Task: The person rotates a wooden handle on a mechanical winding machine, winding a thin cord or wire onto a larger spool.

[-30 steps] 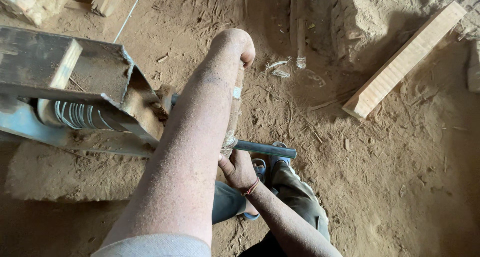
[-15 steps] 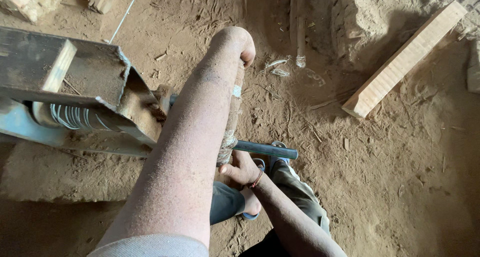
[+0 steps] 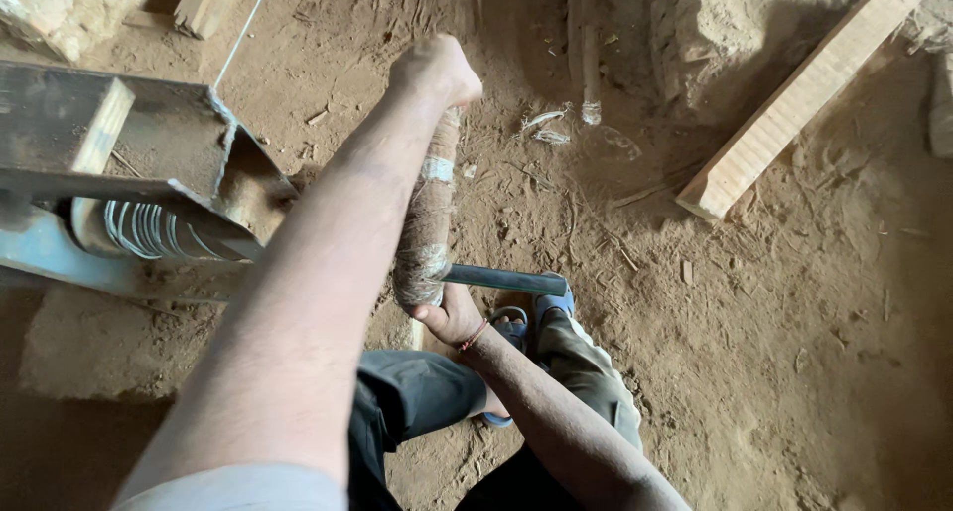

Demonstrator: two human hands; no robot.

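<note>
Steel frame [image 3: 129,188] at 9 o'clock forms an open box; inside it I see a wooden block [image 3: 99,129] standing against its wall, and a coil of light wire [image 3: 149,231] sits in the lower channel. At centre I see a fibre-wrapped handle [image 3: 427,223], standing nearly upright, joined at its lower end to a dark metal bar [image 3: 491,279] that runs toward 3 o'clock. Left hand [image 3: 437,72] is clenched over the top of the handle. Right hand [image 3: 452,317] is closed around the handle's lower end, where the bar begins. Blue sandal [image 3: 551,302] rests on the dirt floor [image 3: 774,352] just beside the bar's end. Wooden plank [image 3: 804,94] lies at 2 o'clock, well apart.
</note>
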